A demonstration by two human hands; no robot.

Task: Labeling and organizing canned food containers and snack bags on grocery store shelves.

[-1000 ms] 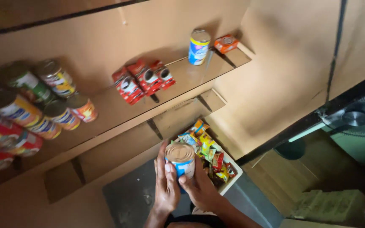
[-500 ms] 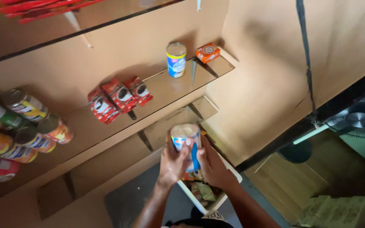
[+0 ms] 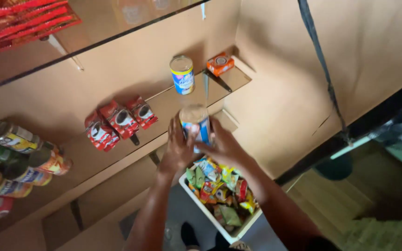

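Both hands raised in front of a tan wooden shelf (image 3: 173, 100), holding one cylindrical tin with a blue-and-white label and a pale lid (image 3: 195, 123) between them. Left hand (image 3: 178, 148) cups the tin's left side, fingers curled around it; right hand (image 3: 223, 146) wraps the right side and lower part, fingers closed against the label. Tin upright, held in the air just in front of the shelf's front edge, not resting on it. Directly behind it on the shelf stands a second tin of the same kind, blue-and-yellow label, upright (image 3: 182, 74). Just right of that, a small orange box (image 3: 220, 64) near the shelf's end by the corner. Farther left on the same shelf, three red packets with a dark cup picture (image 3: 119, 122), leaning side by side. At far left, a cluster of tins lying on their sides (image 3: 19, 153), mixed labels. Below the hands, a white rectangular bin (image 3: 196, 197) filled with small colourful snack packets (image 3: 219, 188). Upper shelf at top left carries red packaging (image 3: 19, 18), blurred.
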